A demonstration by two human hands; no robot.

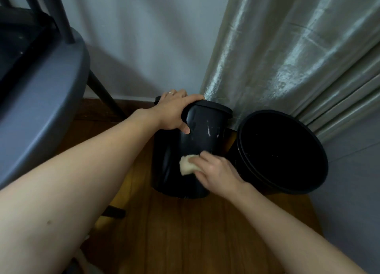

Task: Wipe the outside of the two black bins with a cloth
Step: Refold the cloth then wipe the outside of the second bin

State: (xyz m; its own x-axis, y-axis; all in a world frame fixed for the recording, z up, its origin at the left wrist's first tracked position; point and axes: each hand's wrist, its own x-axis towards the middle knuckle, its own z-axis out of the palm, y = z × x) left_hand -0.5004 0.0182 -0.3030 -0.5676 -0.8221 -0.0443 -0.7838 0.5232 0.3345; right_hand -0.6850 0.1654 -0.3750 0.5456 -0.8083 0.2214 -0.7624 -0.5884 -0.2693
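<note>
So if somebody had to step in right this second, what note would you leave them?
Left hand grips the top rim of the lidded bin, steadying it on the wooden floor.
Right hand presses the cloth against that bin's lower front.
Pale streaks show higher up its side, so it isn't finished.
The open bin stands to its right by the curtain, with no hand on it; wipe it next.

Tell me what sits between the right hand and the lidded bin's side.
The head view shows a pale cloth between the right hand and the lidded bin; the fingers press it against the wall. The left hand grips the lid edge.
</note>
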